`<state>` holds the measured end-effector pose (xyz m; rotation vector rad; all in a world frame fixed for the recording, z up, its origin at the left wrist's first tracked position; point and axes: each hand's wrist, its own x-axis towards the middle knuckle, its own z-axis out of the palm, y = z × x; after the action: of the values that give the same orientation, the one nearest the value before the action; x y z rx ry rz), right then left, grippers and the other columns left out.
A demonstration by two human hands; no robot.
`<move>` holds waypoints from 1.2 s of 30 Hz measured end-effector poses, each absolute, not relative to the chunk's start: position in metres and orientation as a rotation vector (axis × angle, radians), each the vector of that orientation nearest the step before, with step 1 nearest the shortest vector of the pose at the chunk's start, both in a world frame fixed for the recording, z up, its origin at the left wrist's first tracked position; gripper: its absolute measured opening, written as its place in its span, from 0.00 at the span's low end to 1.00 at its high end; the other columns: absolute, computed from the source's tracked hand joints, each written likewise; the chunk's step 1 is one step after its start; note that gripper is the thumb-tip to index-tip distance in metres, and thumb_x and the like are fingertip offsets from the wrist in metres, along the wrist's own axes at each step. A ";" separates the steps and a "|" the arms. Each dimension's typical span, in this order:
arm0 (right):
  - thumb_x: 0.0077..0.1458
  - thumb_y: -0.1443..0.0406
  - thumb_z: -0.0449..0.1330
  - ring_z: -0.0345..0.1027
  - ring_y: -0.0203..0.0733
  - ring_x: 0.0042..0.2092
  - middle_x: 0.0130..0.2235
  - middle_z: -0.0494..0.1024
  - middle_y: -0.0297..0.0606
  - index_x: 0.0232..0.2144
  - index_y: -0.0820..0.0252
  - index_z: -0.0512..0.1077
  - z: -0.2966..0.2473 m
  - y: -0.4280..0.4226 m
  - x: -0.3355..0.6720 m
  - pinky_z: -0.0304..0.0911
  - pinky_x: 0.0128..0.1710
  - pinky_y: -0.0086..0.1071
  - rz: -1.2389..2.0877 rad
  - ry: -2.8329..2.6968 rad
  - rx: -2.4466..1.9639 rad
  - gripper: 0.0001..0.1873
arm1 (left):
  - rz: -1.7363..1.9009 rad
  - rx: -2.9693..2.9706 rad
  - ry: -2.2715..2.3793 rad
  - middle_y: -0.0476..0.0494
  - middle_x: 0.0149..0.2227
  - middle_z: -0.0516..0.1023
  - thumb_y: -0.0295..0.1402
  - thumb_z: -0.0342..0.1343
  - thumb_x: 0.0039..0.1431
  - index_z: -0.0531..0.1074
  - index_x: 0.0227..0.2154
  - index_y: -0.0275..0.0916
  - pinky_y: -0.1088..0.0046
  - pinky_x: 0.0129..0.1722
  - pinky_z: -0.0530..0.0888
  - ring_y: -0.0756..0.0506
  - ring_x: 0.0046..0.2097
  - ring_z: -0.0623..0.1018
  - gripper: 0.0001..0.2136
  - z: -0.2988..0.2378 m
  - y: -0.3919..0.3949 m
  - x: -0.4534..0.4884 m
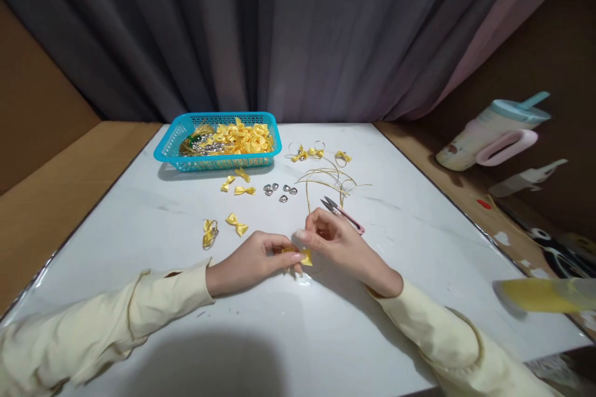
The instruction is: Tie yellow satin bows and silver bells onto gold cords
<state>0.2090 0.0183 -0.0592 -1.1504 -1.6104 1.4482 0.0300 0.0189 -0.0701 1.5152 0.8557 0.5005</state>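
Observation:
My left hand [258,262] pinches a yellow satin ribbon bow [307,257] between thumb and fingertips, low over the white table. Just above and to the right, my right hand [347,251] is closed in a pinch beside the bow; what its fingertips hold is too small to make out. Thread snips [352,221] with a pink handle lie behind my right hand. Lengths of gold cord [326,185] are spread beyond them. To the left are a loose yellow bow [237,224] and a bow with a looped gold cord [210,234].
A blue plastic basket [216,167] at the back holds yellow bows, cord and silvery pieces. Several silver charms [284,198] and bows [244,190] lie before it. Corded bows [343,157] sit farther right. A lidded cup [496,133] and a yellow-filled tube [540,294] stand at the right.

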 end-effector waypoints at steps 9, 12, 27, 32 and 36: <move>0.55 0.52 0.53 0.48 0.29 0.22 0.19 0.63 0.29 0.20 0.63 0.66 -0.061 0.014 0.208 0.44 0.21 0.26 1.612 -1.779 -1.160 0.22 | 0.512 1.513 0.784 0.43 0.28 0.78 0.33 0.51 0.59 0.75 0.29 0.32 0.73 0.36 0.70 0.49 0.31 0.74 0.11 -0.069 0.019 0.027; 0.54 0.52 0.55 0.48 0.29 0.22 0.18 0.61 0.29 0.18 0.63 0.65 -0.059 0.013 0.204 0.45 0.21 0.26 1.563 -1.766 -1.188 0.22 | 0.506 1.526 0.782 0.42 0.28 0.79 0.34 0.51 0.59 0.75 0.26 0.32 0.74 0.36 0.70 0.49 0.32 0.74 0.12 -0.068 0.018 0.027; 0.51 0.54 0.59 0.62 0.34 0.28 0.34 0.75 0.41 0.28 0.62 0.74 -0.041 0.062 0.281 0.57 0.21 0.26 0.855 -1.268 -1.434 0.16 | 0.337 1.276 0.636 0.44 0.22 0.77 0.38 0.56 0.55 0.73 0.24 0.32 0.77 0.26 0.67 0.52 0.24 0.71 0.12 -0.069 0.019 0.024; 0.48 0.56 0.62 0.59 0.28 0.24 0.30 0.73 0.35 0.27 0.61 0.72 -0.043 0.068 0.295 0.58 0.19 0.22 1.377 -0.988 -1.224 0.13 | 0.358 1.252 0.681 0.42 0.23 0.78 0.38 0.55 0.55 0.72 0.26 0.31 0.77 0.25 0.66 0.53 0.23 0.69 0.13 -0.069 0.021 0.026; 0.48 0.55 0.62 0.47 0.26 0.18 0.20 0.59 0.27 0.24 0.60 0.69 -0.045 0.074 0.301 0.53 0.14 0.21 1.403 -0.968 -1.205 0.14 | 0.438 1.197 0.696 0.44 0.24 0.78 0.37 0.55 0.56 0.67 0.33 0.33 0.77 0.25 0.65 0.53 0.23 0.69 0.10 -0.071 0.023 0.027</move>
<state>0.3011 0.0740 -0.0453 -1.2055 -0.9683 1.4031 0.0268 0.0226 -0.0710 1.1973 0.6960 0.4383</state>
